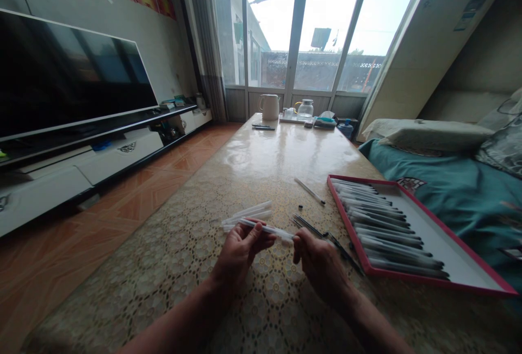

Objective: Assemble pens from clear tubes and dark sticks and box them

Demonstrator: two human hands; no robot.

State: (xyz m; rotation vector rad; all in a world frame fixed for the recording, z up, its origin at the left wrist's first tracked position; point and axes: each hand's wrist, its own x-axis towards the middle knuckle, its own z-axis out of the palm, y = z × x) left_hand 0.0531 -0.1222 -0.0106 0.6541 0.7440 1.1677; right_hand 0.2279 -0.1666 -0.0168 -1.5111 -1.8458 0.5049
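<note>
To the left of the red-edged box, the person's left hand pinches a clear barrel between thumb and fingers, and the right hand, nearer the box, is closed with its fingertips on the barrel's other end; blur there makes it hard to say whether a thin refill sits inside. Handling it well seems to call for a light, steady pinch and both hands on one straight line, with any push or pull along the tube rather than across it. Among edges, the box's left wall matters most: dark refills lie between it and the right hand, so that wrist is probably better lifted than swung toward the box. A loose pen and a small black cap also lie left of the box, and the cap could roll if brushed. Clear tubes lie farther left of the box, and the broadest stretch of tabletop for moving is on that side too
</note>
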